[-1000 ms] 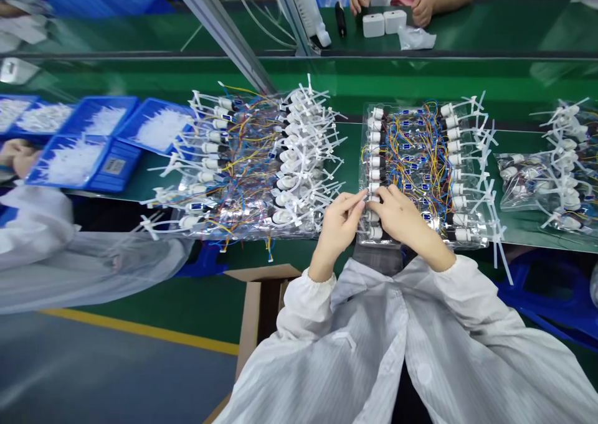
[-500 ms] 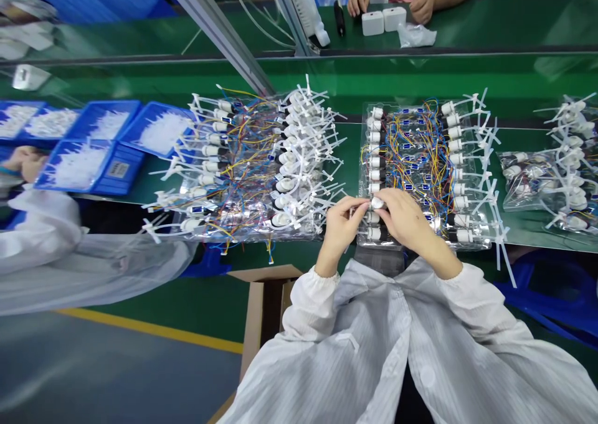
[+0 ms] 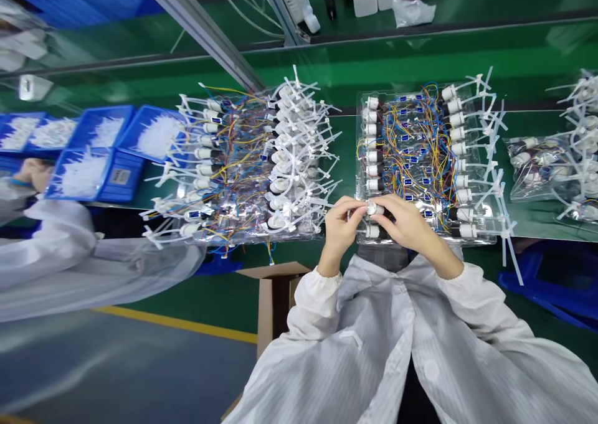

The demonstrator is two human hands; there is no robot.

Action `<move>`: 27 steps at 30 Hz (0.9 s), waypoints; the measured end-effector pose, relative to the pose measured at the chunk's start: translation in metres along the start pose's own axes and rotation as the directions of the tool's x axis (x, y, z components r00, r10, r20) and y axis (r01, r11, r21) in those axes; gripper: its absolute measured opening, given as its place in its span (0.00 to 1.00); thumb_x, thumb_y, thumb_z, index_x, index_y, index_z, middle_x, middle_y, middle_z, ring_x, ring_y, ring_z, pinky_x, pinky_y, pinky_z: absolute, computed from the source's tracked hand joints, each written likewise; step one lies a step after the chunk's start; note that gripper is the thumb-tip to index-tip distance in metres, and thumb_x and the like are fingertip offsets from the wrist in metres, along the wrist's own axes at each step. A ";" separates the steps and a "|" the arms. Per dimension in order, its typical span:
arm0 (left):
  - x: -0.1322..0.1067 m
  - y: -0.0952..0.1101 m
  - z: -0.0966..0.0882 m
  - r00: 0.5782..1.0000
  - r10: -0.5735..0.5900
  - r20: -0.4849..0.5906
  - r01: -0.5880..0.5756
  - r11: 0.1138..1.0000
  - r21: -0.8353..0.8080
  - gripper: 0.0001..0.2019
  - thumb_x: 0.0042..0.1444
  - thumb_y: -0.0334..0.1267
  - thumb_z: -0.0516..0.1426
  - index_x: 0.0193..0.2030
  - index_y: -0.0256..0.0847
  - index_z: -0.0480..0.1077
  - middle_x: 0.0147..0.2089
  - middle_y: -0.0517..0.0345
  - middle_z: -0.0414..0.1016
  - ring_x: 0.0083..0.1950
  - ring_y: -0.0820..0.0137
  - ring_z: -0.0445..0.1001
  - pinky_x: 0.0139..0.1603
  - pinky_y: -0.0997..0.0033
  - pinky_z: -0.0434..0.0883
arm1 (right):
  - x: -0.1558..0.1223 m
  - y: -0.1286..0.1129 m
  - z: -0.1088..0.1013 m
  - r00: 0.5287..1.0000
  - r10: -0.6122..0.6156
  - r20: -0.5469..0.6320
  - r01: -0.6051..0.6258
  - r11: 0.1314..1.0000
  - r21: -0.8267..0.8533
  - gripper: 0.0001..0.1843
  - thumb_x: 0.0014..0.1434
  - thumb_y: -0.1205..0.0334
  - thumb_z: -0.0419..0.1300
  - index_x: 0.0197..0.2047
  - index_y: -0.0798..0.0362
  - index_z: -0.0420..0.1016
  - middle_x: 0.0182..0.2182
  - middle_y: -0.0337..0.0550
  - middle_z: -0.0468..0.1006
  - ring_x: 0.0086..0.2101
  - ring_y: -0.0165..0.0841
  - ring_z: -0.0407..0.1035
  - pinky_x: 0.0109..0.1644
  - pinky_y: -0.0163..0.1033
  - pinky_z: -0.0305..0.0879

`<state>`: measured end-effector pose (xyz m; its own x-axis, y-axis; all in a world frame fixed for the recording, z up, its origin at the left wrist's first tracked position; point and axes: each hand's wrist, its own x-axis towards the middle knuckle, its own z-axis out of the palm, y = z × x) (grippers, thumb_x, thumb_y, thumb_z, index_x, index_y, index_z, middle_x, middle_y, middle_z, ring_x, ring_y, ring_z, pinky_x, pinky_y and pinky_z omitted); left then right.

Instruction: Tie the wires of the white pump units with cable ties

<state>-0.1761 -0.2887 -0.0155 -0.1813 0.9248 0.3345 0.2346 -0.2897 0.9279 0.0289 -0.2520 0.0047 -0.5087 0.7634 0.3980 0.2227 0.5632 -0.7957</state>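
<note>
At the near left side of a clear plastic tray (image 3: 392,242), my two hands meet over a white-capped cylindrical part (image 3: 375,208). My right hand (image 3: 405,223) is closed round it from the right, thumb and forefinger on the white end. From the left, my left hand (image 3: 342,223) is closed in a pinch at the tip of that end; what lies between its fingertips is too small to make out. Rows of similar white-and-black parts (image 3: 372,156) line the tray, joined by coloured wires (image 3: 436,144). White cable ties (image 3: 498,197) stick out along the right side.
Another pile of wired parts with cable ties (image 3: 243,181) lies to the left, beyond it blue bins (image 3: 122,178) of white pieces. A bagged bundle (image 3: 537,165) lies right. A metal post (image 3: 200,32) slants behind; an open carton (image 3: 265,312) stands below. A co-worker's hand (image 3: 36,174) shows left.
My view has shifted slightly. The white end of the part between my hands now shows more side-on, and my fingers have closed in around it. The co-worker opposite is mostly out of view.
</note>
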 end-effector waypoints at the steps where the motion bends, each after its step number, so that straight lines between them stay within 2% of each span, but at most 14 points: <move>1: 0.000 0.000 0.000 1.000 0.001 -0.002 -0.001 1.000 0.000 0.06 0.67 0.45 0.70 0.42 0.47 0.88 0.38 0.56 0.86 0.40 0.67 0.81 0.42 0.67 0.75 | 0.000 0.000 0.000 1.000 0.007 0.005 -0.007 1.000 0.003 0.16 0.77 0.54 0.61 0.62 0.50 0.80 0.53 0.51 0.87 0.53 0.42 0.81 0.62 0.52 0.80; 7: -0.002 -0.002 0.000 0.999 -0.033 -0.014 0.033 0.999 0.020 0.11 0.66 0.50 0.70 0.40 0.46 0.88 0.37 0.55 0.85 0.39 0.66 0.81 0.41 0.65 0.75 | 0.001 -0.002 -0.001 0.999 0.026 0.043 -0.028 0.999 0.032 0.15 0.77 0.56 0.61 0.62 0.49 0.81 0.55 0.50 0.88 0.54 0.41 0.81 0.62 0.51 0.79; 11: -0.003 -0.003 -0.001 0.999 -0.049 -0.013 0.050 0.998 0.048 0.14 0.65 0.54 0.71 0.38 0.45 0.88 0.35 0.54 0.84 0.37 0.66 0.80 0.40 0.64 0.75 | 0.001 0.000 -0.001 0.998 0.032 0.048 -0.032 0.999 -0.006 0.15 0.76 0.59 0.62 0.61 0.53 0.82 0.52 0.54 0.88 0.51 0.43 0.82 0.60 0.52 0.80; 18: -0.004 -0.002 -0.004 1.000 -0.021 0.012 0.020 0.992 0.124 0.13 0.66 0.52 0.70 0.39 0.45 0.88 0.35 0.54 0.85 0.36 0.67 0.79 0.38 0.66 0.74 | 0.003 0.003 0.003 0.998 -0.016 0.063 0.018 0.999 -0.043 0.14 0.75 0.62 0.61 0.59 0.55 0.83 0.51 0.56 0.88 0.50 0.44 0.80 0.57 0.51 0.80; 24: 0.001 0.013 -0.013 0.991 0.044 0.128 -0.071 0.975 0.211 0.11 0.69 0.48 0.68 0.42 0.44 0.88 0.37 0.52 0.87 0.38 0.66 0.81 0.41 0.64 0.75 | 0.002 0.003 0.003 0.995 -0.054 0.078 0.061 0.993 -0.099 0.15 0.75 0.63 0.61 0.59 0.59 0.82 0.51 0.58 0.88 0.51 0.45 0.80 0.59 0.51 0.80; 27: 0.005 0.020 -0.018 0.980 0.042 0.196 -0.088 0.968 0.233 0.08 0.70 0.45 0.68 0.45 0.45 0.89 0.38 0.52 0.87 0.39 0.66 0.82 0.42 0.64 0.76 | 0.000 0.002 0.001 0.996 -0.043 0.080 0.049 0.996 -0.076 0.15 0.76 0.63 0.61 0.60 0.58 0.82 0.51 0.56 0.88 0.51 0.43 0.79 0.60 0.51 0.80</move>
<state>-0.1895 -0.2948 0.0079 0.0194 0.9421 0.3346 0.4657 -0.3047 0.8308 0.0284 -0.2511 0.0028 -0.5829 0.7106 0.3940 0.2596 0.6224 -0.7384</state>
